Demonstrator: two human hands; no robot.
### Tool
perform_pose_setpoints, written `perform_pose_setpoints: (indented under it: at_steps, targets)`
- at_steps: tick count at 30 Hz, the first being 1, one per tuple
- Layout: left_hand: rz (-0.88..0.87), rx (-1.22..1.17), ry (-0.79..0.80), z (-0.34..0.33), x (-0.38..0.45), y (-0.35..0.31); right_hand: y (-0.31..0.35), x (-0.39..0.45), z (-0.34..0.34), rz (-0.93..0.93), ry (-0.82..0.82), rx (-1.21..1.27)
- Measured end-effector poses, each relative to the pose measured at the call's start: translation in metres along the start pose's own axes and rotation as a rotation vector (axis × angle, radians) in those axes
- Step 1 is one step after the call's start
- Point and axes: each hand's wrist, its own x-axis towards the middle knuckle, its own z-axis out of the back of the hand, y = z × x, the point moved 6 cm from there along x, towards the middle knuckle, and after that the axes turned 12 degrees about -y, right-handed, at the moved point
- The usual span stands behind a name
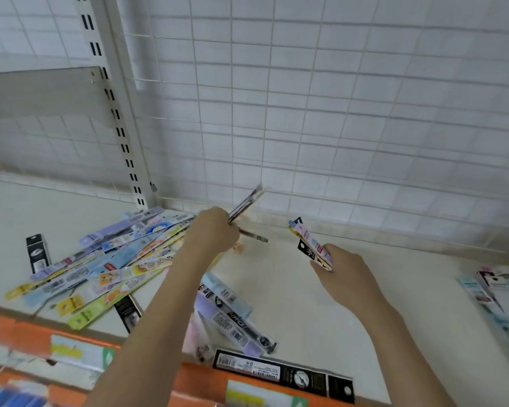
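The left hand (215, 230) is closed tight around the bottom end of one pen pack (246, 205). The pack sticks up in the air, tilted toward the wire grid (335, 113), near the back edge of the shelf (306, 304). It is blurry, so there could be a second pack pressed against it. The right hand (344, 268) is curled around a small bunch of packs (309, 243), above the middle of the shelf. I can count two there for sure, a pink one and a black one.

These packs are long, thin and very light. They are card and shiny plastic, so they bend easily and can slide out of a bunch. I think it is best to pinch them flat near one end, like now, and not squeeze hard.

A big heap (115, 259) lies by the left edge, with more than ten packs, too mixed up to count. Three black packs (37, 254) lie apart from it: one at the far left, one near the front edge, and a long one at the front. One loose pen (253, 235) lies just under the left hand. A few more packs (497, 295) lie at the right edge.
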Motion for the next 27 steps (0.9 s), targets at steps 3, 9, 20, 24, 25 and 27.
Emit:
perform_pose_setpoints:
  at_steps: [3,9,20,24,25,27]
  targets:
    - [0.109,-0.206,-0.056,0.019,-0.011,0.010,0.005,-0.003,-0.001,0.031,0.026,0.018]
    - [0.170,-0.326,-0.239,0.045,-0.043,0.028,0.019,-0.013,-0.005,0.151,0.090,-0.023]
    - [0.037,-0.638,-0.576,0.092,-0.081,0.051,0.046,-0.030,-0.002,0.230,0.022,0.137]
    - [0.051,-0.660,-0.547,0.093,-0.073,0.066,0.063,-0.029,-0.010,0.282,0.033,0.109]
    - [0.042,-0.671,-0.544,0.094,-0.070,0.068,0.067,-0.028,-0.012,0.274,0.039,0.128]
    - [0.018,-0.700,-0.545,0.099,-0.064,0.072,0.078,-0.027,-0.015,0.230,0.040,0.221]
